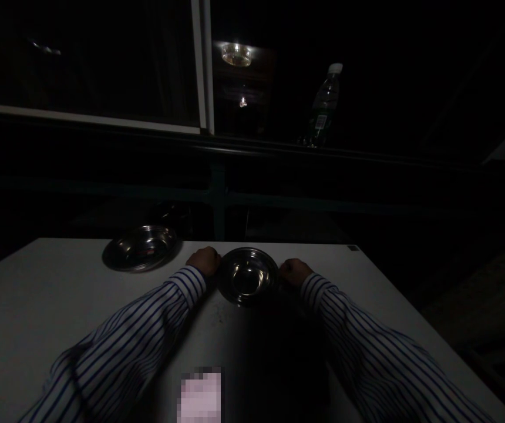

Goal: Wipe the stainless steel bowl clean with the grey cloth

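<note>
A round, shiny metal bowl [247, 301] with a wide rim is at the far side of the white table, between my two hands. My left hand [205, 260] is closed at the bowl's left rim, with its fingers curled. On the opposite side, my right hand [295, 271] is also closed, gripping the right rim. Dim light hides the fingertips, and I cannot tell whether the bowl's base touches the table. To the left of my left hand, a second shiny metal bowl [142, 267] sits at the table's back edge, with something faint and reddish inside.
The white table [23, 311] ends just beyond the bowls, with a small dark square mark [353, 248] at its far right corner. A plastic bottle [326, 100] with a white cap stands beyond, by the window frame [204, 64]. A pixelated pink patch [200, 399] covers the near edge.
</note>
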`<act>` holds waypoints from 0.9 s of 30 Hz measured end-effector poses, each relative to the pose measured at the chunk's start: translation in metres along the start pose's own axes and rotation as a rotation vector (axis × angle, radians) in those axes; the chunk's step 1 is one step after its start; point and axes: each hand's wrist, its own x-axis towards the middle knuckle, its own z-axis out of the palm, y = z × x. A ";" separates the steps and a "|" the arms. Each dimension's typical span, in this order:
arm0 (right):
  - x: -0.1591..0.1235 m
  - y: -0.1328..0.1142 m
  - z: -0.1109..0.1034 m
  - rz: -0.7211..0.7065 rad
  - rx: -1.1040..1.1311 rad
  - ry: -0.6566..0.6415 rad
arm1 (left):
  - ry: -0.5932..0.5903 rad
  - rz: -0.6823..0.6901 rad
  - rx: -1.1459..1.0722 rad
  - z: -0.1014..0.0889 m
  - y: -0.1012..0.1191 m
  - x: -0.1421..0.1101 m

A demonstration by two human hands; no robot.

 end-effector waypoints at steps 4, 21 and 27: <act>0.002 0.006 0.004 -0.025 0.095 -0.057 | -0.089 -0.034 -0.228 0.001 -0.017 -0.005; 0.005 0.007 0.004 0.079 0.473 -0.085 | -0.100 -0.089 -0.960 0.027 -0.033 0.001; 0.013 0.030 -0.026 0.127 0.566 0.011 | -0.143 -0.073 -0.968 0.044 0.006 0.017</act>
